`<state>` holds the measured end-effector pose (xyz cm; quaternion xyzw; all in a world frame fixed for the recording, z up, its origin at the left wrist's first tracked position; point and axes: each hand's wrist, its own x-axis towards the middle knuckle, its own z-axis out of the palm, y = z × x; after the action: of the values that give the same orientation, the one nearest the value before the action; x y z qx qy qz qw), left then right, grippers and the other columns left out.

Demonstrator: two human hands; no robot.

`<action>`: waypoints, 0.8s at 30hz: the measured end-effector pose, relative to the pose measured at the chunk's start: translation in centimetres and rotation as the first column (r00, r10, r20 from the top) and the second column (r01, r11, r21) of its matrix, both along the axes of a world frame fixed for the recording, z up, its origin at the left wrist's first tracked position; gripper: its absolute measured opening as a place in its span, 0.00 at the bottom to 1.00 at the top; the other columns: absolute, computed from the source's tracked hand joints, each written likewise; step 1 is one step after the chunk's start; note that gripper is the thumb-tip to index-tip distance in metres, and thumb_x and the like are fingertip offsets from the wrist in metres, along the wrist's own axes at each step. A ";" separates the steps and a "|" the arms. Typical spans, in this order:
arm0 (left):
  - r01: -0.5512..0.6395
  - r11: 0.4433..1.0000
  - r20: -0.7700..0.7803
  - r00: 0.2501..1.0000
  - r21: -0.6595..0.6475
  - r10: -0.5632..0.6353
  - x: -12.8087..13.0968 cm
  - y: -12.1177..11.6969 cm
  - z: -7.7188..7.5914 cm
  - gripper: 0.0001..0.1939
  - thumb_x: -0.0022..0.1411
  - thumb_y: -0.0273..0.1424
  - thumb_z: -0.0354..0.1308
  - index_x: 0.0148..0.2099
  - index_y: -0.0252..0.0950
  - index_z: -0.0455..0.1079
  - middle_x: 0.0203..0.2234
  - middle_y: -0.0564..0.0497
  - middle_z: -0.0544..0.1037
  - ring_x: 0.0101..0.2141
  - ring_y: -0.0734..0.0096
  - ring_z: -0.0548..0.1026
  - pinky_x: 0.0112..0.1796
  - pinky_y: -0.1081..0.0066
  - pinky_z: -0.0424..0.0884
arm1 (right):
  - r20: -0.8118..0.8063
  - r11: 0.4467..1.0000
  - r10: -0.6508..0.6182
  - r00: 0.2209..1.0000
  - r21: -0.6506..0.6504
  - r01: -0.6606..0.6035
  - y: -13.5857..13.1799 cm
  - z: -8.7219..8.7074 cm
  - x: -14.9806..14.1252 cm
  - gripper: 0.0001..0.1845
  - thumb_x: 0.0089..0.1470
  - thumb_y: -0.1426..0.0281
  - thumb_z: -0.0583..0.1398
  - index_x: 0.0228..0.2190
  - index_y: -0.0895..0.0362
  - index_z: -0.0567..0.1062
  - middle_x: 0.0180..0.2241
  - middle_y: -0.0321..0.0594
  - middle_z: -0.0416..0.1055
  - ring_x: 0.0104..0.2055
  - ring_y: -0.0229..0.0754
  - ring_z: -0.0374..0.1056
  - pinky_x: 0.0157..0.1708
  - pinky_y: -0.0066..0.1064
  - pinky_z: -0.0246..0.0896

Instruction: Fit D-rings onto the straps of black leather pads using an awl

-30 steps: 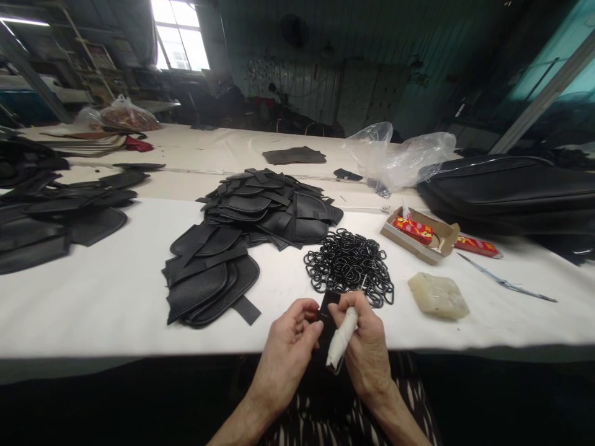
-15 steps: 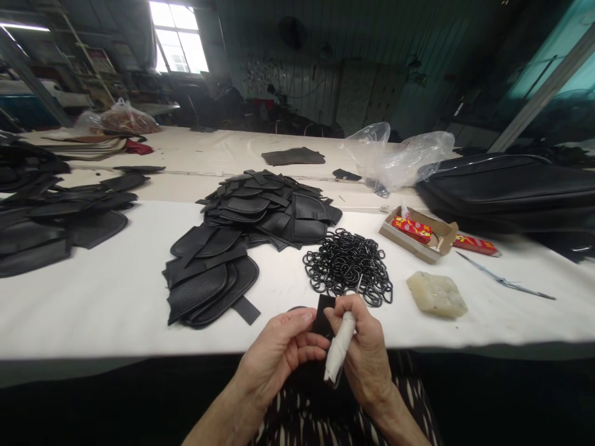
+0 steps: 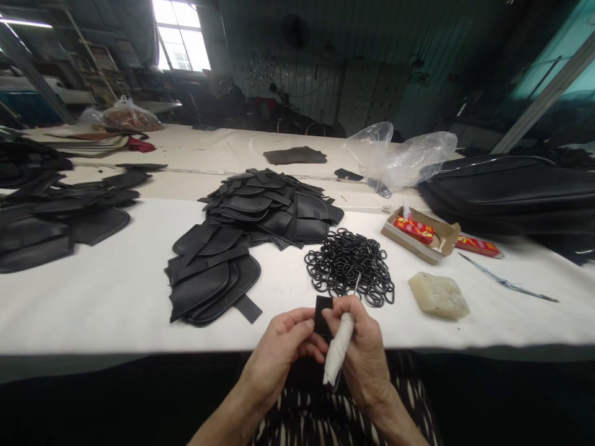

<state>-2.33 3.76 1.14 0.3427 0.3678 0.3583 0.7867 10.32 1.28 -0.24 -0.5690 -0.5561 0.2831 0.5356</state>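
Note:
Both my hands are at the table's front edge. My left hand point(image 3: 287, 344) is closed on the left side of a black leather strap piece point(image 3: 323, 310), its thumb on top. My right hand point(image 3: 365, 347) pinches the strap's right side between thumb and forefinger. In that same hand sits an awl point(image 3: 339, 352) with a white-wrapped handle, its thin metal shaft pointing away over a heap of black D-rings point(image 3: 348, 263). The lower part of the strap is hidden by my fingers and dark clothing.
Black leather flaps with straps point(image 3: 211, 272) lie stacked left of the rings, and more flaps point(image 3: 97, 217) farther left. To the right are a yellowish block point(image 3: 438, 296), scissors-like metal snips point(image 3: 506, 283), an open cardboard box point(image 3: 411, 248) and a large black bag point(image 3: 511, 192).
My left hand moved down and left along the strap, then took hold of its side again. My right hand stayed almost in place, the awl's handle tilting slightly.

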 end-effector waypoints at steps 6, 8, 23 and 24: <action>0.068 0.970 -0.294 0.956 0.232 0.003 0.6 -0.7 0.7 0.09 0.54 0.24 0.53 0.38 0.32 0.72 0.19 0.56 0.70 0.22 0.76 0.68 0.27 0.76 0.66 | -0.028 0.999 -0.028 0.999 -0.026 0.027 -0.1 0.0 0.3 0.09 0.56 0.67 0.55 0.25 0.54 0.61 0.20 0.28 0.55 0.21 0.34 0.52 0.20 0.24 0.50; 0.082 0.957 -0.366 0.930 0.277 0.026 0.7 -0.8 0.7 0.10 0.53 0.23 0.52 0.36 0.33 0.73 0.19 0.57 0.69 0.23 0.75 0.67 0.26 0.76 0.65 | -0.051 0.999 -0.025 0.998 -0.042 0.023 -0.2 -0.1 0.3 0.09 0.56 0.66 0.55 0.25 0.54 0.62 0.20 0.28 0.56 0.21 0.34 0.52 0.21 0.25 0.50; 0.201 0.875 -0.541 0.837 0.441 0.080 0.8 -1.2 0.5 0.08 0.53 0.22 0.50 0.30 0.36 0.68 0.18 0.57 0.65 0.20 0.76 0.60 0.22 0.77 0.58 | -0.146 0.996 -0.055 0.988 -0.075 0.044 -0.4 -0.1 0.7 0.09 0.55 0.66 0.57 0.26 0.54 0.62 0.22 0.29 0.55 0.23 0.35 0.52 0.22 0.25 0.50; 0.202 0.873 -0.541 0.837 0.443 0.080 0.8 -1.2 0.5 0.08 0.53 0.21 0.49 0.30 0.36 0.68 0.18 0.57 0.65 0.20 0.76 0.60 0.22 0.76 0.58 | -0.152 0.996 -0.057 0.987 -0.075 0.046 -0.4 -0.1 0.7 0.09 0.54 0.66 0.57 0.26 0.54 0.62 0.22 0.29 0.55 0.23 0.35 0.52 0.22 0.25 0.50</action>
<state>-1.57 2.58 1.64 0.6270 0.4625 0.3005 0.5501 10.98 0.93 -0.33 -0.5785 -0.4877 0.3320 0.5632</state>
